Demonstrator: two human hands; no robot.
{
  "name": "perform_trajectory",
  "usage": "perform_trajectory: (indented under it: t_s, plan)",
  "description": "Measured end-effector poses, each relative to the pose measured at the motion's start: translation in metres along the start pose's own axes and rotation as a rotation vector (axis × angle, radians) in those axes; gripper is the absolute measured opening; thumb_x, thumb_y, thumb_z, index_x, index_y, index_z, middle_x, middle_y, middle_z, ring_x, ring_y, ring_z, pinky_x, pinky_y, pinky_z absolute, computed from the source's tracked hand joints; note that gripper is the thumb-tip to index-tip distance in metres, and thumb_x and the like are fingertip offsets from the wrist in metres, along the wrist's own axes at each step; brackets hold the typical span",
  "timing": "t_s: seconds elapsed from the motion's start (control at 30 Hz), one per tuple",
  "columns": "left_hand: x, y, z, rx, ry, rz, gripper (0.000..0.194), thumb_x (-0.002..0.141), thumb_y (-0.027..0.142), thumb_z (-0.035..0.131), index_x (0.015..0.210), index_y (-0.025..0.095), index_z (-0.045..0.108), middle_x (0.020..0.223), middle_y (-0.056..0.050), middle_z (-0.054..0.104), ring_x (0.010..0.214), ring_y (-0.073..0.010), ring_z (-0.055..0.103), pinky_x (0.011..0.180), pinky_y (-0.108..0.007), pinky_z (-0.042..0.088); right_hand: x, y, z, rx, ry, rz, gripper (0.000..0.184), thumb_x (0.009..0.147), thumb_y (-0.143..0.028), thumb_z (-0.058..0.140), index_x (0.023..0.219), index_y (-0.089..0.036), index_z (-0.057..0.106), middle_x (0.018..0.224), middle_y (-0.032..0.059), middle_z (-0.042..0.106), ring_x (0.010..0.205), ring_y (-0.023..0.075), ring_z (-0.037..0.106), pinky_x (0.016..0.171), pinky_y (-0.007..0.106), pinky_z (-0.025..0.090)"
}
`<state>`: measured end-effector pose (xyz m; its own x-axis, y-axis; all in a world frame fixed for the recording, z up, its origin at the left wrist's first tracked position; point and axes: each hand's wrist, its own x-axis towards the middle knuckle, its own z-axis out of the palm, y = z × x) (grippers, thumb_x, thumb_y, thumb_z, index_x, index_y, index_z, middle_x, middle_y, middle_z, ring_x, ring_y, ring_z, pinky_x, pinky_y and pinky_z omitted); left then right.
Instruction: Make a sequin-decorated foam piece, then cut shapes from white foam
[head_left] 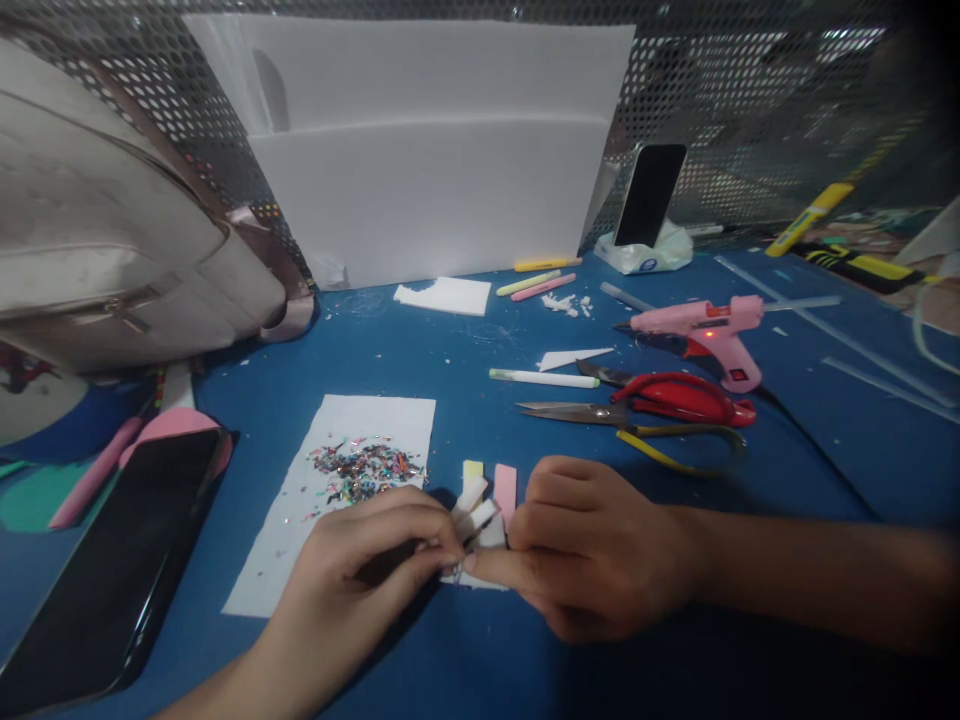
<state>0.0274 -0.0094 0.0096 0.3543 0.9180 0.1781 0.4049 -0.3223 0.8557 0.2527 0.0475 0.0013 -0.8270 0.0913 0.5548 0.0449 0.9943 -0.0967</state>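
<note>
White strips over the table are seemingly pinched narrowly by the left hand; what the right hand grips cannot be told; pressure is best kept light.

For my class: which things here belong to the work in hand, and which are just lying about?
Work in hand, likely:
small white pieces, at the left hand and right hand
pink piece
yellow piece
glue gun, light lit
scissors
coloured flakes

Lying about, apparently:
flat phone
propped phone
bag
</note>
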Motion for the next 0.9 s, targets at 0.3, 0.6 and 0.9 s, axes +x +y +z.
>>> perform_trajectory:
  t_s: [0.3, 0.6, 0.9]
  plan:
    - [0.000, 0.001, 0.000, 0.001, -0.010, -0.010, 0.017, 0.087, 0.009, 0.057, 0.076, 0.020, 0.064, 0.075, 0.003, 0.065, 0.070, -0.0097, 0.062, 0.063, -0.019, 0.045, 0.000, 0.000, 0.001, 0.008, 0.002, -0.005, 0.029, 0.092, -0.022, 0.043, 0.109, -0.012, 0.064, 0.072, 0.0017, 0.052, 0.070, 0.0164, 0.041, 0.065, 0.031, 0.034]
    - [-0.001, 0.000, 0.001, -0.006, 0.005, 0.005, 0.017, 0.086, 0.008, 0.057, 0.077, 0.020, 0.064, 0.077, 0.003, 0.065, 0.071, -0.0090, 0.062, 0.065, -0.018, 0.045, -0.001, 0.002, 0.001, 0.028, 0.006, 0.047, 0.018, 0.091, -0.021, 0.046, 0.098, -0.014, 0.062, 0.079, 0.0020, 0.059, 0.072, 0.0162, 0.044, 0.065, 0.031, 0.035]
    - [-0.001, -0.001, 0.003, -0.008, 0.010, 0.027, 0.017, 0.087, 0.008, 0.058, 0.077, 0.021, 0.063, 0.076, 0.004, 0.065, 0.069, -0.0087, 0.061, 0.063, -0.018, 0.044, 0.008, -0.004, 0.008, 0.182, -0.083, 0.337, 0.021, 0.090, -0.038, 0.056, 0.098, -0.020, 0.061, 0.085, 0.0013, 0.062, 0.075, 0.0153, 0.048, 0.068, 0.028, 0.034]
